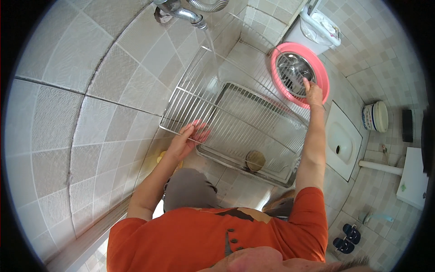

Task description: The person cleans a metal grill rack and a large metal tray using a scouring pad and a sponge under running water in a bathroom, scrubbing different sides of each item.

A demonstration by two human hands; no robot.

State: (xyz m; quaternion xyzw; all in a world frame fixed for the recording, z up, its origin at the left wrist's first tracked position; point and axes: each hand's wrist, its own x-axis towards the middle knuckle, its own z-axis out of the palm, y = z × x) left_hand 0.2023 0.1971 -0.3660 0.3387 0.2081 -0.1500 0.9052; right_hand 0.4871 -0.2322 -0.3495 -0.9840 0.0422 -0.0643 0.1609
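Gripping the near left rim of a wire rack (244, 121), the left hand (192, 133) shows in the head view with its fingers loosely parted behind the wires. The rack slants above a rectangular metal tray (226, 162) on the tiled floor, and a round brownish object (255, 161) shows near the tray's lower edge, seen through the wires. The right hand (313, 94) reaches out over a pink basin (322, 72) that holds a shiny metal bowl (290, 68); its fingers look bent close together, but I cannot tell whether they hold the rack's far edge or the bowl.

Water (214, 52) runs from the wall tap (186, 13) down at the rack's upper left side. Just behind the basin stands a pale bin (312, 36) with a liner. To the right lie a squat toilet (340, 140), a white tub (376, 116) near the wall, and, lower down, dark slippers (346, 239).
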